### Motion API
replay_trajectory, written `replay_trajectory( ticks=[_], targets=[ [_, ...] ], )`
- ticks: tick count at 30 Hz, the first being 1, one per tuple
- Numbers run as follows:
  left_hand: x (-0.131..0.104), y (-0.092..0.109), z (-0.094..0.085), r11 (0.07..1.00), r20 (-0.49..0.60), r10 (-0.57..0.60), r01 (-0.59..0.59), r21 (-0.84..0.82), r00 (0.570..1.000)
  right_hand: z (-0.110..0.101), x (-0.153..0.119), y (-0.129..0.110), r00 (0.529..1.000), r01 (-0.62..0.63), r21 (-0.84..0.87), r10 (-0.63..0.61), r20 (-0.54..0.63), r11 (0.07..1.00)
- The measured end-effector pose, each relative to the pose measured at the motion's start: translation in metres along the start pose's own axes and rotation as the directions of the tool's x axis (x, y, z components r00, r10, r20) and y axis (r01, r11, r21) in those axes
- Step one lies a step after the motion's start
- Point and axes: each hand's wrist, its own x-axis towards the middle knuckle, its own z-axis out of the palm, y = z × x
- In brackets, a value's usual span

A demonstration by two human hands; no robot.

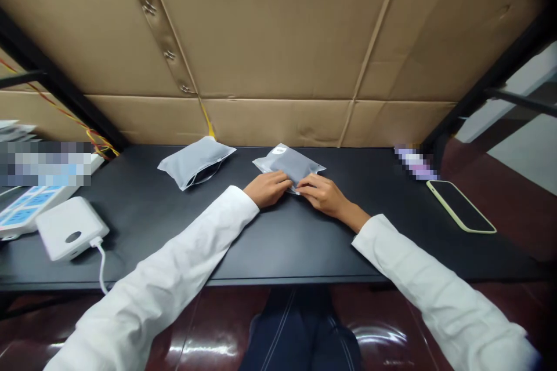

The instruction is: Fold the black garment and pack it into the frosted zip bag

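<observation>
A frosted grey zip bag (296,162) with a small white label lies on the black table in front of me. My left hand (270,187) pinches the near edge of this bag. Close beside it, my right hand (321,192) grips the same edge with thumb and fingers pressed together. The fingers hide part of the bag's near edge. A second frosted grey bag (194,161) rests to the left, its near side gaping a little and something dark showing inside; neither hand touches it.
On the left of the black table (278,249) are a white power bank (72,227) with a cable and a white power strip (35,204). A phone in a pale green case (461,206) lies at the right. Brown cardboard (278,40) stands behind, between black frame posts.
</observation>
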Motion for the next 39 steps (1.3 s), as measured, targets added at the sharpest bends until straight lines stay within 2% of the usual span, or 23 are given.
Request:
replay_trajectory(
  ticks=[5, 10, 13, 17, 21, 26, 30, 34, 35, 37, 39],
  targets=[
    [0.003, 0.011, -0.007, 0.992, -0.052, -0.021, 0.014, -0.128, 0.998, 0.004, -0.002, -0.004, 0.997, -0.042, -0.049, 0.038, -0.073, 0.998],
    [0.011, 0.026, -0.007, 0.991, -0.137, -0.119, 0.109, -0.076, 0.983, 0.008, 0.0, -0.015, 0.979, -0.131, -0.084, 0.115, -0.169, 0.988],
    [0.015, 0.028, -0.007, 0.994, -0.175, -0.113, 0.11, -0.023, 0.978, 0.007, 0.005, -0.022, 0.961, -0.159, -0.047, 0.144, -0.235, 0.986],
    [0.018, 0.025, -0.009, 0.997, -0.21, -0.044, 0.057, 0.059, 0.977, 0.006, 0.01, -0.026, 0.94, -0.204, 0.032, 0.205, -0.274, 0.978],
    [0.018, 0.019, -0.008, 0.992, -0.19, -0.021, 0.045, 0.119, 0.981, 0.004, 0.012, -0.024, 0.922, -0.229, 0.104, 0.25, -0.296, 0.968],
    [0.011, -0.003, -0.009, 0.978, -0.146, 0.003, 0.028, 0.209, 0.989, -0.007, 0.015, -0.024, 0.881, -0.264, 0.143, 0.299, -0.367, 0.954],
    [0.0, -0.029, -0.016, 0.947, -0.066, -0.035, 0.054, 0.316, 0.997, -0.017, 0.015, -0.01, 0.809, -0.362, 0.204, 0.415, -0.416, 0.91],
    [-0.009, -0.048, -0.019, 0.937, -0.033, -0.158, 0.16, 0.31, 0.987, -0.022, 0.006, 0.022, 0.678, -0.49, 0.307, 0.578, -0.454, 0.816],
    [-0.01, -0.05, -0.019, 0.938, -0.026, -0.176, 0.176, 0.3, 0.984, -0.022, 0.002, 0.03, 0.66, -0.507, 0.328, 0.604, -0.447, 0.797],
    [-0.012, -0.051, -0.018, 0.941, -0.004, -0.189, 0.182, 0.287, 0.982, -0.024, -0.007, 0.045, 0.664, -0.521, 0.365, 0.635, -0.395, 0.772],
    [-0.014, -0.05, -0.016, 0.955, 0.032, -0.183, 0.17, 0.244, 0.983, -0.028, -0.017, 0.057, 0.728, -0.52, 0.347, 0.617, -0.298, 0.781]
  ],
)
